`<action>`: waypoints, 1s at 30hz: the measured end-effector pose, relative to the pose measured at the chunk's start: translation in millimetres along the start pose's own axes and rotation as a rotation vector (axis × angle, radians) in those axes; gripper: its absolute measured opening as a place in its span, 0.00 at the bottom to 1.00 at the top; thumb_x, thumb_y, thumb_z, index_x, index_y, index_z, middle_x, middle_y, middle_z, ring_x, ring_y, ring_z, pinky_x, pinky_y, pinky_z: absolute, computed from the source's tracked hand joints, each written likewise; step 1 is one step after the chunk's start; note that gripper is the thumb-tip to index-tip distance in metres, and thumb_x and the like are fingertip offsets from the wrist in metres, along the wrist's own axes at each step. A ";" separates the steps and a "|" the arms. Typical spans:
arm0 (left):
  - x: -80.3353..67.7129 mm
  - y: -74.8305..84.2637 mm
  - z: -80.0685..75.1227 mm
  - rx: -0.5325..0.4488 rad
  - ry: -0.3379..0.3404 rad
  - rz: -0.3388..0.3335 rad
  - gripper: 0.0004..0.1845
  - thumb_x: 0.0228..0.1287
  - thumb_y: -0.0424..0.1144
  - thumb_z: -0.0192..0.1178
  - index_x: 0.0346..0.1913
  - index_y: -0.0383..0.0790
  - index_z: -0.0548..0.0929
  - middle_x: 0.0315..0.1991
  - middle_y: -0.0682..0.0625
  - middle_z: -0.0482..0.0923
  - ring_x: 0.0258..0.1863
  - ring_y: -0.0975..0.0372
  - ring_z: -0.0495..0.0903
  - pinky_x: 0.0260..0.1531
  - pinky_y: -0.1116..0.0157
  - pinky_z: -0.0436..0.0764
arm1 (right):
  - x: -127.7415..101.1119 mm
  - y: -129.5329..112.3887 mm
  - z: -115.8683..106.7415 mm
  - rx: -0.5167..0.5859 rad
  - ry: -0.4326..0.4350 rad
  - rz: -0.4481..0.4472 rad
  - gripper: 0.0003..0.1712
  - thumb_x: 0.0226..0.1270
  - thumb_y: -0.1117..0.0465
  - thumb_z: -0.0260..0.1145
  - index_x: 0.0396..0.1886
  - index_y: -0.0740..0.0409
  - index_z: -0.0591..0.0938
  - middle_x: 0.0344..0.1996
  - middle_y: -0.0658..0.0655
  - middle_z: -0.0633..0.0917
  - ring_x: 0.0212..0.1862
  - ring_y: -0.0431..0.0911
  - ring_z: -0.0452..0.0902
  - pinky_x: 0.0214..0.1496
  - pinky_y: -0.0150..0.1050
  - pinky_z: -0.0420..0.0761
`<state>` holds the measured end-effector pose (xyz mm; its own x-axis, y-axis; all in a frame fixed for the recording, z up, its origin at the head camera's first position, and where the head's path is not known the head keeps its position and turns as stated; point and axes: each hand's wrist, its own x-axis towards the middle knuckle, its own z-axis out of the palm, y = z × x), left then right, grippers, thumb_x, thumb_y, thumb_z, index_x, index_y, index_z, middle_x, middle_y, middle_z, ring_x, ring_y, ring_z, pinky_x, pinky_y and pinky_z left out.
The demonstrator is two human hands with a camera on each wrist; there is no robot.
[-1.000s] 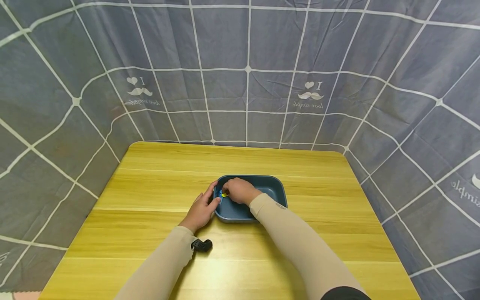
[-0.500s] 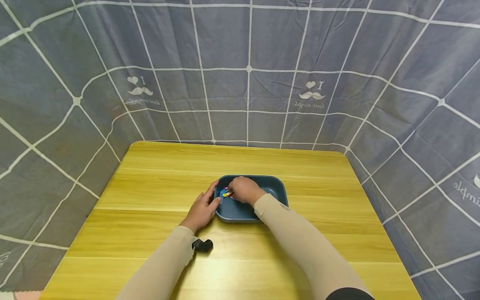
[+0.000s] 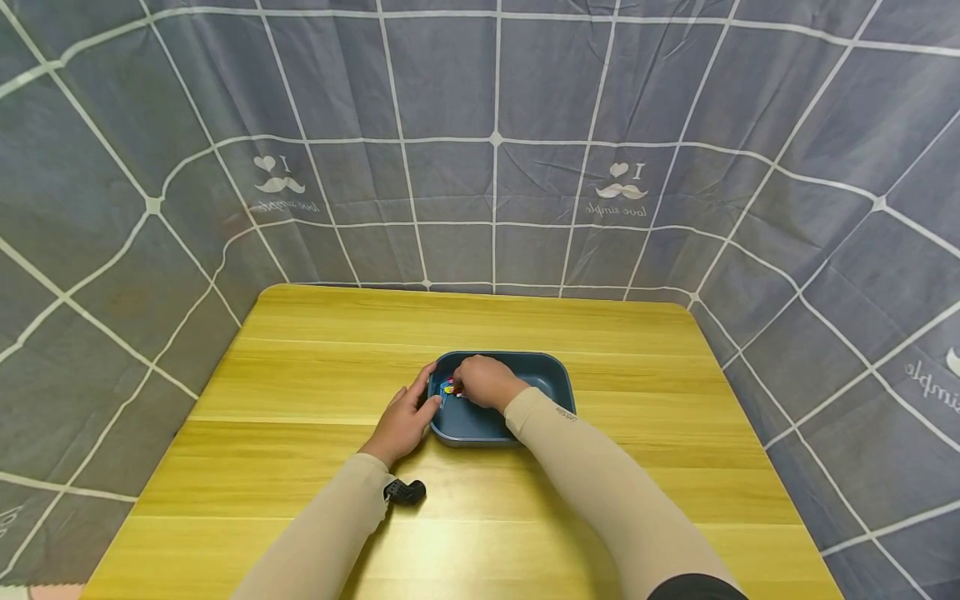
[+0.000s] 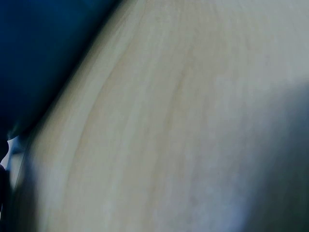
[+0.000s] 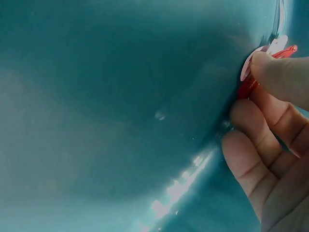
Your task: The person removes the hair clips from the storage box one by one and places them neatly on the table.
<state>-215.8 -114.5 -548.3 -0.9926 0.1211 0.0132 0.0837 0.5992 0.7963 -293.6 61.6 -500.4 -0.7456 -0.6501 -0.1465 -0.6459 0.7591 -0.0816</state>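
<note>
A dark blue tray (image 3: 551, 371) sits at the middle of the yellow wooden table (image 3: 300, 375). My right hand (image 3: 486, 382) reaches into the tray's left end, fingers curled, and pinches small coloured pieces (image 3: 450, 387) in red, yellow and blue. In the right wrist view the fingertips (image 5: 275, 72) press a red piece (image 5: 248, 86) against the tray floor (image 5: 120, 96). My left hand (image 3: 405, 417) rests against the outside of the tray's left wall, fingers fairly straight, thumb at the near left corner. The left wrist view is a blur of table (image 4: 169, 121) and tray wall (image 4: 38, 48).
A small black wrist camera mount (image 3: 405, 491) sticks out from my left sleeve onto the table. Grey cloth with a white grid (image 3: 495, 167) hangs round the table's far edge and both sides. Bare wood lies all round the tray.
My right hand has shifted slightly inside the tray's left end; red now shows among the pieces at its fingertips where mostly yellow and blue showed. The left hand has stayed put.
</note>
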 end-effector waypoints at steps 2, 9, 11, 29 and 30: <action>-0.1 0.3 0.0 -0.002 -0.003 0.007 0.28 0.69 0.55 0.46 0.68 0.78 0.49 0.67 0.54 0.64 0.70 0.44 0.52 0.67 0.41 0.54 | -0.6 0.4 -0.2 -0.010 0.007 -0.005 0.05 0.61 0.57 0.65 0.35 0.44 0.86 0.32 0.42 0.84 0.34 0.37 0.78 0.43 0.33 0.82; -1.6 1.4 0.6 -0.008 -0.011 0.001 0.28 0.69 0.56 0.45 0.68 0.78 0.49 0.68 0.55 0.63 0.70 0.43 0.51 0.67 0.41 0.53 | -2.9 2.7 0.3 0.026 0.020 -0.010 0.03 0.64 0.54 0.63 0.32 0.43 0.83 0.29 0.41 0.82 0.30 0.36 0.75 0.37 0.31 0.80; -1.6 1.4 1.0 -0.007 -0.010 -0.003 0.28 0.69 0.56 0.45 0.68 0.79 0.49 0.68 0.55 0.63 0.71 0.43 0.50 0.67 0.40 0.54 | -3.0 4.2 0.9 0.073 0.018 -0.006 0.04 0.65 0.54 0.61 0.32 0.43 0.82 0.27 0.40 0.81 0.29 0.36 0.74 0.35 0.31 0.78; 0.6 -0.6 3.7 0.012 0.002 0.003 0.28 0.69 0.56 0.45 0.67 0.80 0.48 0.66 0.52 0.67 0.69 0.46 0.56 0.70 0.45 0.49 | -18.3 16.8 -21.7 0.262 0.072 0.039 0.08 0.67 0.51 0.57 0.36 0.44 0.82 0.23 0.39 0.80 0.26 0.38 0.73 0.32 0.30 0.76; 1.0 -1.0 4.0 0.013 0.005 0.006 0.28 0.69 0.56 0.45 0.67 0.80 0.48 0.66 0.52 0.67 0.69 0.45 0.55 0.70 0.45 0.49 | -19.5 17.3 -23.7 0.260 0.085 0.039 0.08 0.67 0.52 0.57 0.36 0.45 0.82 0.24 0.40 0.80 0.26 0.38 0.73 0.32 0.30 0.76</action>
<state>-216.5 -111.8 -551.6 -0.9925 0.1202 0.0210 0.0904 0.6088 0.7882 -294.2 86.5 -475.7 -0.7871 -0.6126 -0.0724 -0.5608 0.7595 -0.3296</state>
